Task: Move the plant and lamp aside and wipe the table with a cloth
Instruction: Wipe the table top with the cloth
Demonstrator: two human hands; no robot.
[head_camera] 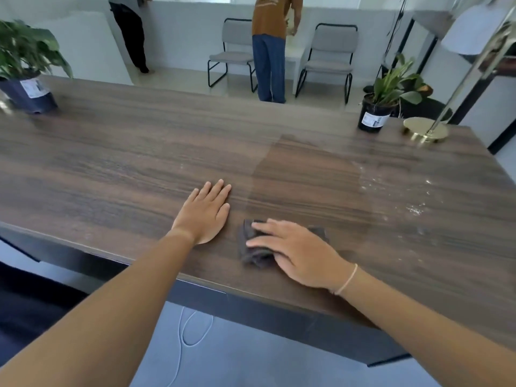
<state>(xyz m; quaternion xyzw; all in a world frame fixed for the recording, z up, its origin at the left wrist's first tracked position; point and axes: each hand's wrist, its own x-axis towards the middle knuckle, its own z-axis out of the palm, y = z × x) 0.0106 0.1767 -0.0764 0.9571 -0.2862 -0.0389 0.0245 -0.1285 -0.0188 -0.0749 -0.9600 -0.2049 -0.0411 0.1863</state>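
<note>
Pressing the cloth (255, 248) near the table (139, 152) edge, right hand (300, 254).

We reach both bare forearms forward from the lower corners of the view, converging toward the middle. Our left hand (205, 212) lies flat, palm down, fingers straight and close together, pointing away from us — the thumb tucked along its side. Our right hand (293, 251) sits just beside it, also palm down, fingers spread and angled leftward, pressing downward. A thin pale string bracelet (347, 280) circles the right wrist — the left wrist is bare.
</note>
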